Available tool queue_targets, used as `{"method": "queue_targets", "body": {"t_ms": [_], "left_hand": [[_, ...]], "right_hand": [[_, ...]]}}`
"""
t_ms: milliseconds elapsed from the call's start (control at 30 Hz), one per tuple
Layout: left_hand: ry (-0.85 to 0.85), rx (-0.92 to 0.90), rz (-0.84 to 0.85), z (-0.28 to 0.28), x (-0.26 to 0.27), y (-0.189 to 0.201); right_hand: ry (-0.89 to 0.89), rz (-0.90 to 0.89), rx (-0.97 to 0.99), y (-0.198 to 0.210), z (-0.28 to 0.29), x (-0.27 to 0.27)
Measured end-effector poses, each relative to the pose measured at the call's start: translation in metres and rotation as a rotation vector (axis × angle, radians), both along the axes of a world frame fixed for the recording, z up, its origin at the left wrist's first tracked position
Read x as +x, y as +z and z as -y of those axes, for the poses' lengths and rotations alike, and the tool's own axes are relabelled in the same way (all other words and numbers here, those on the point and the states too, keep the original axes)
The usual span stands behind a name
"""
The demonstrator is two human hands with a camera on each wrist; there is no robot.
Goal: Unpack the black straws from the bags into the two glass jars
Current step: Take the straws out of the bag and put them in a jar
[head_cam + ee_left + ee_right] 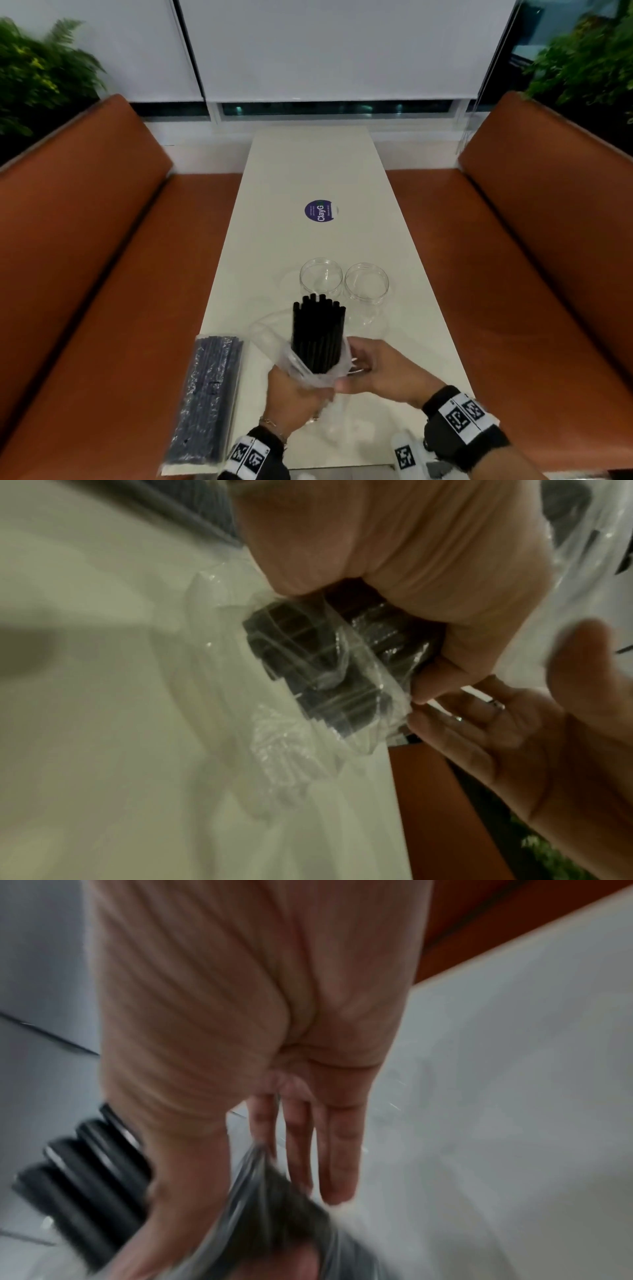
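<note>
**Above the near end of the table: a bundle upright, the jars just beyond it**

Over the near end of the white table (308, 178), the left hand (294, 397) is curled round the lower end of a bundle of black straws (318, 337), gripping it through the crumpled clear bag (310, 371) that is gathered down around the hand. The bundle's long axis runs nearly upright, tipped a little away from the person, with its bare upper ends clear of the plastic. The right hand (380, 371) pinches the bag's edge between thumb and forefinger, the other fingers (337, 1150) held straight (the wrist view is blurred, so how firm the pinch is I cannot tell).

Both glass jars stand empty and open-mouthed directly beyond the straw tips: the left jar (321, 281) almost in line with the bundle, the right jar (367, 282) just beside it. The left hand holds the straws, and its side of the table has the nearer jar. I judge the coming move is to strip the bag off downward and carry the bundle forward, bare ends first or turned over, into that jar.

A second, unopened bag of straws (207, 401) lies flat along the table's left edge.
</note>
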State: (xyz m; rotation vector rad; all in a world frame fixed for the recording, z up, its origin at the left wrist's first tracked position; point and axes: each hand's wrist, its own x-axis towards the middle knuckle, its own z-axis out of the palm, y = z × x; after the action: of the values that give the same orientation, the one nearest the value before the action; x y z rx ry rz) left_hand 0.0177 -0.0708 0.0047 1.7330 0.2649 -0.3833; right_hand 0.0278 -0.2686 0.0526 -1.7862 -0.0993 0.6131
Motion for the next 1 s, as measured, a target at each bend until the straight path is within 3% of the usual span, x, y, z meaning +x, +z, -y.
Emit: {"method": "queue_targets", "body": {"t_ms": [100, 167, 300, 467, 667, 833, 1000], "left_hand": [[0.106, -0.018, -0.027, -0.032, 0.002, 0.035], [0.186, 0.004, 0.021, -0.055, 0.004, 0.059], [0.133, 0.189, 0.168, -0.094, 0.007, 0.097], [0.051, 0.492, 0.213, -0.125, 0.022, 0.108], [-0.083, 0.682, 0.206, -0.138, 0.064, 0.117], [-0.365, 0.947, 0.159, -0.132, 0.105, 0.131], [-0.586, 1.214, 0.143, -0.108, 0.136, 0.147]], "right_hand": [[0.059, 0.081, -0.182, 0.033, 0.001, 0.023], [0.026, 0.231, -0.355, 0.05, -0.004, 0.042], [-0.048, 0.559, -0.754, 0.038, -0.024, 0.096], [0.039, 0.463, -0.988, 0.006, -0.043, 0.148], [0.061, 0.469, -0.957, 0.004, -0.054, 0.153], [0.097, 0.477, -0.892, 0.009, -0.062, 0.132], [-0.012, 0.497, -0.692, 0.021, -0.062, 0.12]]}}
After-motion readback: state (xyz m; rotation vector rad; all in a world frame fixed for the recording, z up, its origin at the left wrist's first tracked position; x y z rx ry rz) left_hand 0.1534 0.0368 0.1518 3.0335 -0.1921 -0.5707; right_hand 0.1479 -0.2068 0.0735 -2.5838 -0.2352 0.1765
